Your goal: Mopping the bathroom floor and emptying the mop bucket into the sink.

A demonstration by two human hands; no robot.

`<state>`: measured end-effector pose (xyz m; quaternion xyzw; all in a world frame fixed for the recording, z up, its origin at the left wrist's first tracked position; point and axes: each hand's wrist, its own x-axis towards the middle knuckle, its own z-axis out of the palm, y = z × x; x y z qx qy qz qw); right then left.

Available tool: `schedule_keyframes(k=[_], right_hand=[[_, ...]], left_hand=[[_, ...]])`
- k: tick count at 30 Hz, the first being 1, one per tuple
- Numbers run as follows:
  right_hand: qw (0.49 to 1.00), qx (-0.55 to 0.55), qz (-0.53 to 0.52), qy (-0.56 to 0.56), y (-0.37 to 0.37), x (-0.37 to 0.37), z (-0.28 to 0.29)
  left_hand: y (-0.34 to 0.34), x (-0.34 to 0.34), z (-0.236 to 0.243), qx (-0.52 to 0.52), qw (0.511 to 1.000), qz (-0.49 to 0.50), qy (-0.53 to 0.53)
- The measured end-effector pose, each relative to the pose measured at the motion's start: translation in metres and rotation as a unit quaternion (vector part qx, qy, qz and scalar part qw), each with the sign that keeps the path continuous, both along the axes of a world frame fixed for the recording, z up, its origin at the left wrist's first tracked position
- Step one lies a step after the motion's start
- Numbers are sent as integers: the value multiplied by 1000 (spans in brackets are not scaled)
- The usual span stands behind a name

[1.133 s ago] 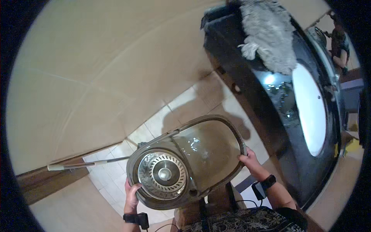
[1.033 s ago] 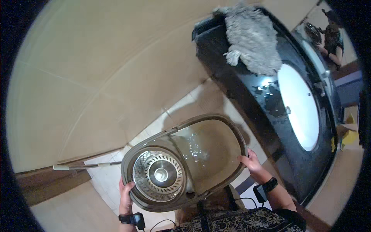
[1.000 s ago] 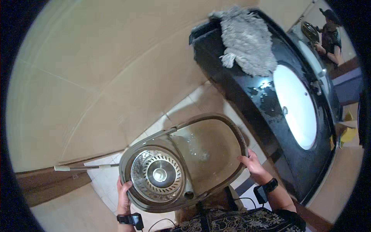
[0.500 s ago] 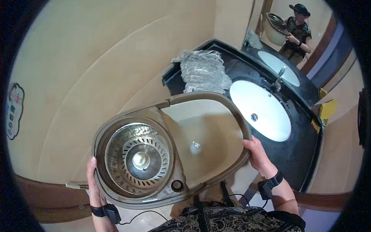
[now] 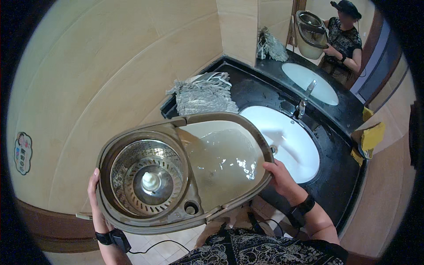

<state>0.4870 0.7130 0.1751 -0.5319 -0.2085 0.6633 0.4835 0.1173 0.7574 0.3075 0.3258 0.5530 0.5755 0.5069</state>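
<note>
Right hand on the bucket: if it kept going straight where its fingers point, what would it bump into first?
The right hand already grips the rim of the mop bucket, fingers aimed up and left into it. Going straight on, it would probably meet the water inside first, though depth is hard to judge here.

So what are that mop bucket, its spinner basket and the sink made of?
Mop bucket: probably moulded plastic, matte grey-brown with rounded rims. Spinner basket: looks like metal, shiny, with punched slots. Sink: likely glazed ceramic, glossy white.

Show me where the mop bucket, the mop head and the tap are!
mop bucket [image 5: 223, 159], head view, on its watery inside.
mop head [image 5: 203, 93], head view, on its grey strands.
tap [image 5: 304, 102], head view, on its metal spout.
</note>
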Motion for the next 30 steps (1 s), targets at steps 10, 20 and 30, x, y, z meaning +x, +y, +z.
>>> schedule_keyframes(k=[10, 20, 30], right_hand=[[996, 4, 55, 63, 8, 67, -42], [993, -33, 70, 89, 12, 88, -62], [986, -46, 59, 147, 10, 106, -63]], left_hand=[[10, 85, 24, -19, 998, 50, 23], [19, 112, 33, 2, 999, 27, 22], [24, 107, 46, 71, 956, -275, -68]])
